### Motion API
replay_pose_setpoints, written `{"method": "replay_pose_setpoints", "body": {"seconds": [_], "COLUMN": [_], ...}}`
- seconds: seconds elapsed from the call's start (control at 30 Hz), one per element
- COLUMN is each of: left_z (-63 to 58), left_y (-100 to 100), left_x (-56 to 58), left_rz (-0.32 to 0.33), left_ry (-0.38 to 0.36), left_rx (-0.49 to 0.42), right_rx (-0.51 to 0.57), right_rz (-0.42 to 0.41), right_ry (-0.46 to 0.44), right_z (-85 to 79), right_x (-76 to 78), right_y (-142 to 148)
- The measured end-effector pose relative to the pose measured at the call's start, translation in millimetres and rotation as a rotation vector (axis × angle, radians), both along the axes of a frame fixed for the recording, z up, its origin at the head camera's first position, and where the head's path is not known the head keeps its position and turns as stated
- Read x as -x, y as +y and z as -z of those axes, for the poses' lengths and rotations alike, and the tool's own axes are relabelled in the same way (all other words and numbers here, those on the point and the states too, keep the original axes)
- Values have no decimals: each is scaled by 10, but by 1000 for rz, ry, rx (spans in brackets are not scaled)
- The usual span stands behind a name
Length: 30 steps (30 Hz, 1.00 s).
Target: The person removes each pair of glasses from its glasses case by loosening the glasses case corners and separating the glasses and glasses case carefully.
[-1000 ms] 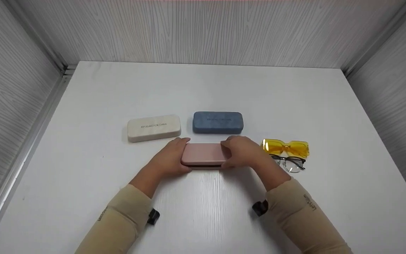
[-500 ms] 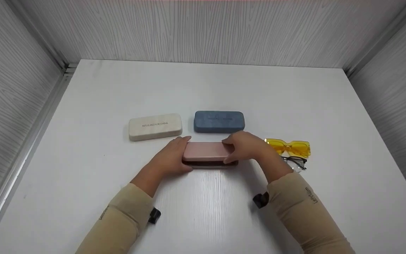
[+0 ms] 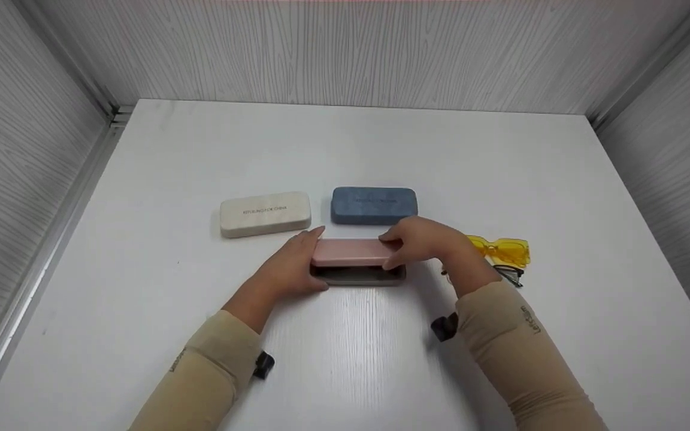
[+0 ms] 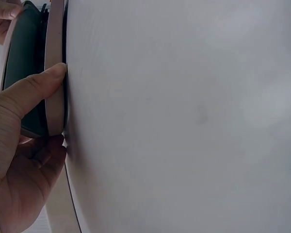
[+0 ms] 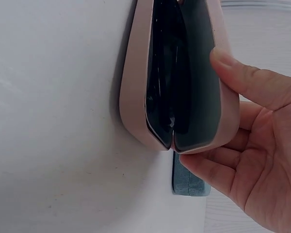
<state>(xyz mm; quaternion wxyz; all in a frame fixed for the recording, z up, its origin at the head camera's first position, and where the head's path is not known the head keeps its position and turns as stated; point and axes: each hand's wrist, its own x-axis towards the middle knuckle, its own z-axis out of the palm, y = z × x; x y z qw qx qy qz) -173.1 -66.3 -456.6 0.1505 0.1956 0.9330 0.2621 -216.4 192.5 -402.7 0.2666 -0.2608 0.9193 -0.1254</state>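
A pink glasses case [image 3: 348, 252] lies in the middle of the table with its lid partly raised and its mouth toward me. My left hand [image 3: 287, 269] grips the left end of its base, thumb along the front wall in the left wrist view. At the other end, my right hand [image 3: 426, 242] pinches the lid [image 5: 228, 114] between thumb and fingers. The right wrist view looks into the dark green lining [image 5: 199, 82], where a dark, glossy shape [image 5: 165, 73] shows in the base; its details are lost in shadow.
Behind the pink case are a cream glasses case [image 3: 265, 214] and a blue one [image 3: 374, 205], both closed. Yellow-tinted glasses [image 3: 505, 250] and dark-framed glasses [image 3: 510, 274] lie to the right, partly covered by my right forearm. Panels wall the table at the back and sides.
The pink case's lid has swung up and back from nearly closed, widening the front gap. My right hand rose and moved slightly away with it; my left hand stays at the case's left end.
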Motion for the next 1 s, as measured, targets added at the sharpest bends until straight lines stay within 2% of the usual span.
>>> {"method": "replay_pose_setpoints", "body": {"seconds": [0.27, 0.4, 0.63, 0.83, 1.0], "left_z": [47, 82, 115, 135, 160], "left_y": [-23, -32, -34, -39, -45], "left_x": [22, 40, 62, 58, 55], "left_rz": [-8, -11, -25, -35, -38], "left_ry": [4, 11, 42, 48, 53], "left_rx": [-53, -93, -163, -210, -235], "right_rx": [32, 95, 210, 397, 548], "right_rz": [9, 19, 86, 175, 270], "right_ry": [-50, -90, -164, -178, -280], "right_z": [-9, 19, 99, 211, 300], "right_x": [56, 88, 155, 173, 153], "right_y": [43, 83, 177, 248, 268]}}
